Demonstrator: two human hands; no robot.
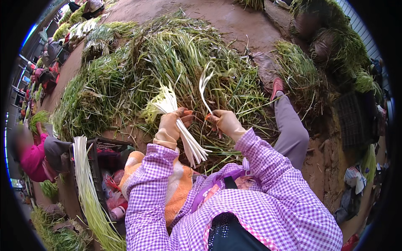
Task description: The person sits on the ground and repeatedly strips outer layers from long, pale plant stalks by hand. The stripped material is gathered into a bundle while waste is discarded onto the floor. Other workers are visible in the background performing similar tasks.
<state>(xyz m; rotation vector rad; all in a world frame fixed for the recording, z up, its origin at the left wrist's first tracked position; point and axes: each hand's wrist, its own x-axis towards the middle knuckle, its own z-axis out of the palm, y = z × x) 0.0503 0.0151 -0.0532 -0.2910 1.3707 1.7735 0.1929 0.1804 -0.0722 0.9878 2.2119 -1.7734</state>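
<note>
My left hand [173, 125], in a cream glove with orange at the fingertips, grips a bundle of peeled white leafy-vegetable stalks [191, 139]. Their white ends point down toward my lap; pale yellow-green leaves spread on the far side. To its right, my gloved right hand [226, 123] pinches the lower end of a single pale stalk [204, 97], whose leaf curls upward. Both hands are above the near edge of a large heap of long green stalks [176, 59], with roots and soil among them. The two hands are apart.
A black plastic crate [108, 147] with bags and a pink cup [118, 212] stands at my left. Clean white stalks [89, 185] lie along its side. A person in pink [34, 157] sits beyond. Another green heap [298, 69] lies past my outstretched leg [289, 125].
</note>
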